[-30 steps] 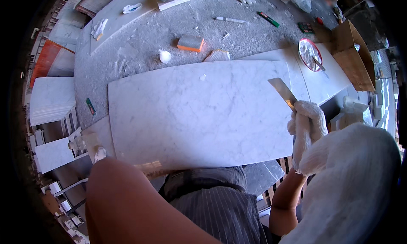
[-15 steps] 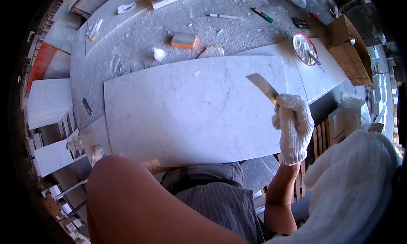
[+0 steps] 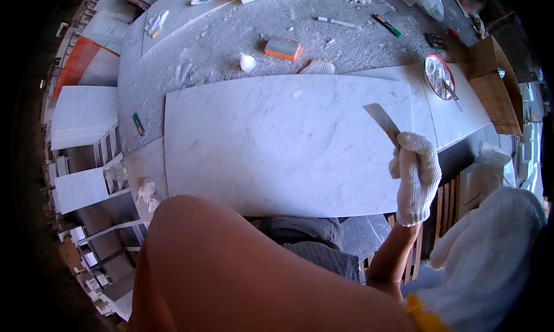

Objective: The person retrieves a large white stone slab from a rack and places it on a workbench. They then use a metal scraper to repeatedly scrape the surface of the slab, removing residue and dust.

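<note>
Over one veined slab, right fingers hold one scraper; the left hand's grip is unclear.

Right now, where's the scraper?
In the head view, right of centre: the scraper is in the right hand, its blade seen against the right part of the slab.

My scraper: looks like smooth, shiny metal
My gloves: rough, knitted cloth
My slab: smooth, shiny stone
</note>
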Available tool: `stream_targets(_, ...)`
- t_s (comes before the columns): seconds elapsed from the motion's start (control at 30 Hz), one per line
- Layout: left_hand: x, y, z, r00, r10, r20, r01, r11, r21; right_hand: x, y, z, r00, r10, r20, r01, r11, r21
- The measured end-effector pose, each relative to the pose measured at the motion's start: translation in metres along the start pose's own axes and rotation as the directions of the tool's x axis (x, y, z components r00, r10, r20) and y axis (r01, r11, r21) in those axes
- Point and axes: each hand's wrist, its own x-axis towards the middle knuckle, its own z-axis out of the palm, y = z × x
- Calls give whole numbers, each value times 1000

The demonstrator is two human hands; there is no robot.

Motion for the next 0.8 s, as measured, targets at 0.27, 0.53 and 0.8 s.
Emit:
stream_targets(0.27,-8,13,2,1000,2,5,-2,1000,21,1,1,-5,997,-43,60,41,999,29)
stream_targets(0.53,10,31,-18,993,50,103,-52,998,19,-4,15,-7,994,113,-15,-111,990,91)
stream_targets(0.8,-8,11,-66,979,156,-128,-139,981,133,-2,35,-30,983,152,-103,-151,988,17)
